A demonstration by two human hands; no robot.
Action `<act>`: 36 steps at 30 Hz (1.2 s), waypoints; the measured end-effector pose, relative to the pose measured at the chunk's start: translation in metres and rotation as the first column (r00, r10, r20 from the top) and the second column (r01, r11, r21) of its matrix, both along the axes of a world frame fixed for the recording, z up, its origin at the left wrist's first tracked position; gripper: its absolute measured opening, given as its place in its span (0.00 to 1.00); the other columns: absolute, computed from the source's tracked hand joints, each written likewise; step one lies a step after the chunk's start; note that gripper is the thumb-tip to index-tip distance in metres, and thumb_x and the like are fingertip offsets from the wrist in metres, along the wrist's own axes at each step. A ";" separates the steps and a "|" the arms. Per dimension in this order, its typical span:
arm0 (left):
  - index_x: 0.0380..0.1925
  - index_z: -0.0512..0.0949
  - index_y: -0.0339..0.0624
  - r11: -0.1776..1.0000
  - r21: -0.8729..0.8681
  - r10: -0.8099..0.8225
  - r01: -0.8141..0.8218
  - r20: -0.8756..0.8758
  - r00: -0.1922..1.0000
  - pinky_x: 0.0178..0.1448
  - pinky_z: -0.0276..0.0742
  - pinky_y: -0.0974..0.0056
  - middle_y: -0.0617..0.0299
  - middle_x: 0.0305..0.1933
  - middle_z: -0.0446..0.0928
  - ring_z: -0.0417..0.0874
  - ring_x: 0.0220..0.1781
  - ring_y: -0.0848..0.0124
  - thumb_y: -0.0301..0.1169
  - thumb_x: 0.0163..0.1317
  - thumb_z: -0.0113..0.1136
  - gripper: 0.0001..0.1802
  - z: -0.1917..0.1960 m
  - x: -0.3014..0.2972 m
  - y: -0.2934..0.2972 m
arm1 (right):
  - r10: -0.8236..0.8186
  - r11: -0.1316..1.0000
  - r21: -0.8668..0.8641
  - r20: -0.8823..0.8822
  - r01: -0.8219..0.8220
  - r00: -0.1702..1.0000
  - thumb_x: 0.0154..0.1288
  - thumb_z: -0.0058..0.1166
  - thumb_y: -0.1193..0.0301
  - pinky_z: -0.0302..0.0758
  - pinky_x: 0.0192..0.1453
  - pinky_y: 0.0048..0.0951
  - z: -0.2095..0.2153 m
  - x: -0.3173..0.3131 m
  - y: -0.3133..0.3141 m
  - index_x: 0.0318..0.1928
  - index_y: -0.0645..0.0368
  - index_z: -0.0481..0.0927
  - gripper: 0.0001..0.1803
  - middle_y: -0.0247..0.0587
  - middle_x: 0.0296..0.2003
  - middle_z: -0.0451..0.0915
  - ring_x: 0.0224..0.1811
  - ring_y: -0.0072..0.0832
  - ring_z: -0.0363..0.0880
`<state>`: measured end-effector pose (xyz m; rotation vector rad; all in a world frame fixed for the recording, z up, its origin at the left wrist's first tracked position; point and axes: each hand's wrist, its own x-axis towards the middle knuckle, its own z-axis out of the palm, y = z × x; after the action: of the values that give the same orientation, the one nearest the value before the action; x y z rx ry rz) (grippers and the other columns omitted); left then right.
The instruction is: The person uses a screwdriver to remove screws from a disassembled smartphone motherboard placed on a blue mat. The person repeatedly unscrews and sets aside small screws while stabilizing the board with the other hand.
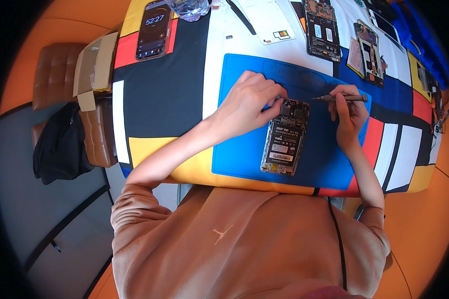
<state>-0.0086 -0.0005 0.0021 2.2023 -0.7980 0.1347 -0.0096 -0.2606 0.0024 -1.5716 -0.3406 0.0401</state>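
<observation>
Your left hand (258, 102) touches the upper left corner of the opened phone (283, 142), presumably steadying it on the blue mat (234, 154). Your right hand (350, 109) holds a slim pointed tool (327, 98) pencil-fashion, likely for fine control. Whether your curled left fingers pinch anything cannot be told; they hide that corner.

The tabletop (164, 99) is brightly lit, its white panel (214, 50) nearly washed out. Straight edges are bent toward the rim, and corners are swallowed by black.
</observation>
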 end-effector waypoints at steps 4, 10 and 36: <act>0.35 0.82 0.42 1.000 -0.007 -0.001 0.001 -0.016 1.000 0.50 0.67 0.61 0.62 0.30 0.77 0.75 0.36 0.65 0.26 0.59 0.63 0.05 0.003 0.001 0.001 | -0.041 0.998 -0.056 -0.026 0.040 0.999 0.76 0.46 0.75 0.70 0.35 0.16 0.000 0.002 0.006 0.49 0.66 0.78 0.09 0.40 0.40 0.81 0.31 0.15 0.74; 0.37 0.82 0.42 1.000 -0.017 -0.013 0.013 0.031 0.999 0.50 0.68 0.61 0.60 0.30 0.78 0.76 0.35 0.63 0.24 0.58 0.63 0.06 0.004 -0.001 0.000 | 0.066 0.986 -0.145 -0.084 -0.078 0.994 0.76 0.47 0.73 0.73 0.38 0.18 0.008 0.006 0.013 0.56 0.65 0.78 0.14 0.43 0.47 0.83 0.32 0.16 0.76; 0.39 0.84 0.40 0.999 0.033 -0.007 0.009 -0.058 0.998 0.45 0.70 0.63 0.59 0.31 0.80 0.74 0.32 0.66 0.25 0.62 0.61 0.07 0.005 0.000 0.005 | 0.066 0.997 -0.024 -0.093 -0.069 0.993 0.71 0.56 0.74 0.71 0.32 0.15 -0.010 0.031 0.034 0.49 0.61 0.81 0.09 0.32 0.35 0.82 0.28 0.11 0.74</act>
<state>-0.0089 0.0041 0.0070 2.2235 -0.7823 0.0537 0.0210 -0.2269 -0.0071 -1.5795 -0.3223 0.1696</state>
